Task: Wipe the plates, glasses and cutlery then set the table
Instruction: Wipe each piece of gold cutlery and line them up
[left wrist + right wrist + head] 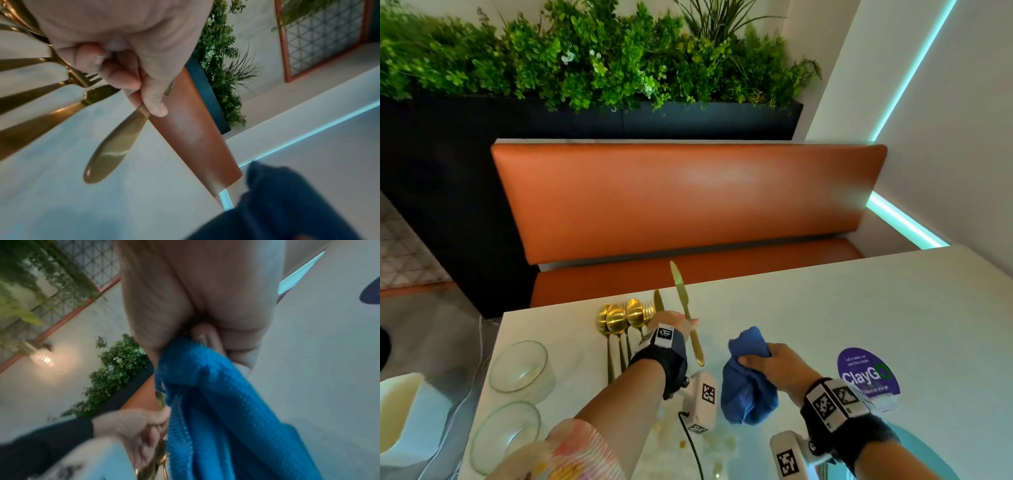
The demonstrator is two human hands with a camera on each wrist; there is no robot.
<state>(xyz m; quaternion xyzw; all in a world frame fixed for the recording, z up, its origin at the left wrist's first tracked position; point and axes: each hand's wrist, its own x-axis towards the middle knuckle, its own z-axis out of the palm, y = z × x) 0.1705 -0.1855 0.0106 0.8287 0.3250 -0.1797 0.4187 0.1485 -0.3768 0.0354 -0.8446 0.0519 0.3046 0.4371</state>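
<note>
Wiping had barely started: my left grip point(677, 323) pinched a slim gold table knife point(686, 312) above the white counter point(825, 308), my right grip point(770, 365) clutched the bunched blue cloth point(748, 387), while gold spoons point(616, 320) and clear glass bowls point(518, 366) lay unplaced.

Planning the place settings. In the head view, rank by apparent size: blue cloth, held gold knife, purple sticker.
1. blue cloth
2. purple sticker, partly hidden by the wrist, so unsure
3. gold knife, long but thin

table point(825, 308) | gold cutlery point(619, 325) (spoons, forks, knife) | glass bowls point(518, 366) | sticker point(868, 373)
</note>
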